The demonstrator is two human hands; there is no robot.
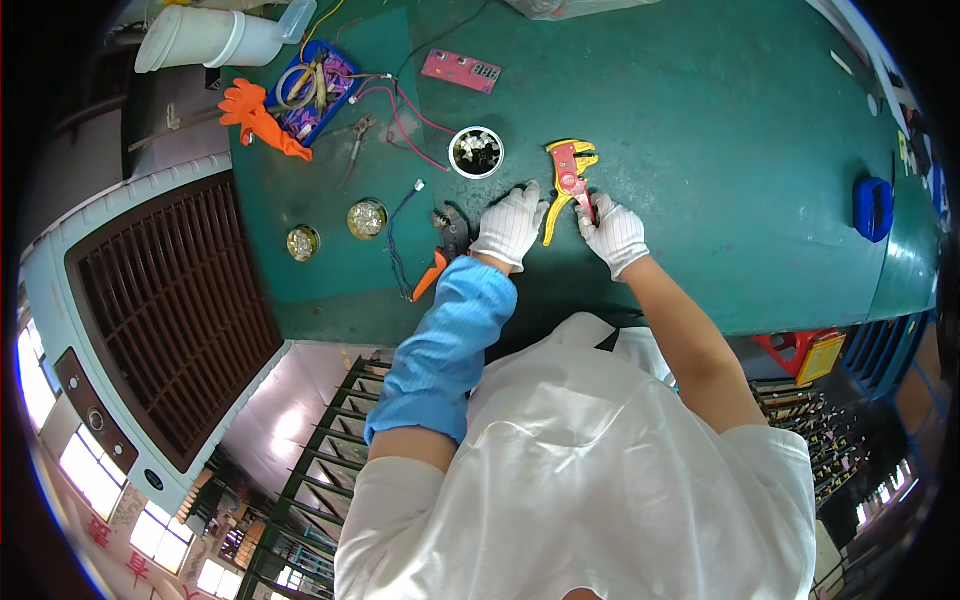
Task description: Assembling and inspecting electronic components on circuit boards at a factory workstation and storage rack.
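Note:
A wire stripper with a red body and yellow jaws and handle lies on the green table in front of me. My right hand, in a white striped glove, has its fingers closed round the red handle. To the left of the tool, my left hand, gloved alike, rests with fingers forward and thumb a little apart; nothing shows in it. Beside that wrist lies a crimping tool with orange and dark handles. A white round tub of small white and black parts stands beyond my left hand.
A blue tray holds purple parts and tools, next to an orange glove. Two round containers of small metal parts, a cable and pliers are at left. A red display board lies far off; a blue ring-shaped object sits right.

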